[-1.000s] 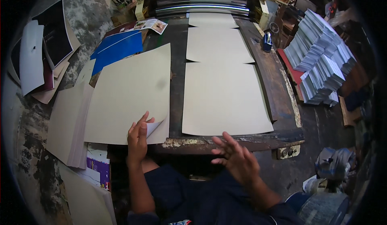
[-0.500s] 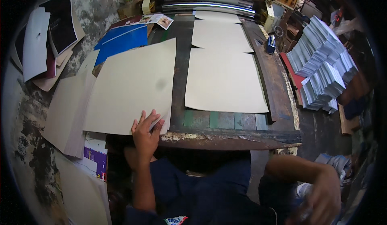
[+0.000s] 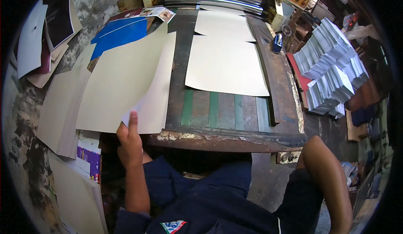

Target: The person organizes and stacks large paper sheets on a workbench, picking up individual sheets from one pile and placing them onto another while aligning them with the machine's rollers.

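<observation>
My left hand (image 3: 131,139) is closed on the near edge of a large cream sheet (image 3: 121,74), thumb on top. Its right side is lifted and curls leftward, baring a paler sheet (image 3: 157,91) beneath at the near edge of the table. On the right, my forearm (image 3: 333,188) bends at the elbow and runs down out of the picture; my right hand is not visible. Ahead, overlapping cream sheets (image 3: 226,66) lie in a line on the dark table, leading up to the metal rollers (image 3: 214,2).
A raised dark rail (image 3: 268,87) runs along the right of the sheets. Stacks of folded white paper (image 3: 325,53) stand on the far right. Blue sheets (image 3: 119,32) lie at the back left, with more large sheets (image 3: 63,104) at the left. A blue object (image 3: 277,43) sits beyond the rail.
My left hand has taken hold of the top sheet and peeled its right side up and leftward. The line of sheets has moved toward the rollers. My right hand has dropped out of view.
</observation>
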The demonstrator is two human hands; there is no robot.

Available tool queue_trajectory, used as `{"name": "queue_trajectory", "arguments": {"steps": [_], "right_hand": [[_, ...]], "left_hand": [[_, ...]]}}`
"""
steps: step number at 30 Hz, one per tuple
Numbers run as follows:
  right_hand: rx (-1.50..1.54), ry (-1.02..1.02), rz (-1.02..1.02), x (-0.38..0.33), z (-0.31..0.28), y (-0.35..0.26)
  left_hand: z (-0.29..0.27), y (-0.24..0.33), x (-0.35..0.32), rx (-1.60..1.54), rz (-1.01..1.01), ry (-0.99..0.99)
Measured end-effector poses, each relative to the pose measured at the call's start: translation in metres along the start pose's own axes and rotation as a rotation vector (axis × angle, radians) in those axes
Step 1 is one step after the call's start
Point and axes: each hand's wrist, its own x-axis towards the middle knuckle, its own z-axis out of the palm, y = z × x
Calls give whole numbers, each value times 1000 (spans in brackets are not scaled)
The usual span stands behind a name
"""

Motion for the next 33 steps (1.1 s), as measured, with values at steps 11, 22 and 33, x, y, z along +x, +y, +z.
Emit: {"name": "queue_trajectory", "arguments": {"steps": [11,22,33], "right_hand": [[929,1426,1383,-221,213,167],[1326,2144,1424,-174,334,154],[1261,2284,1531,-184,342,168]], "left_hand": [[12,44,-37,555,612,-861],[-16,36,8,702,463,-726],[-31,12,28,446,214,-702]]}}
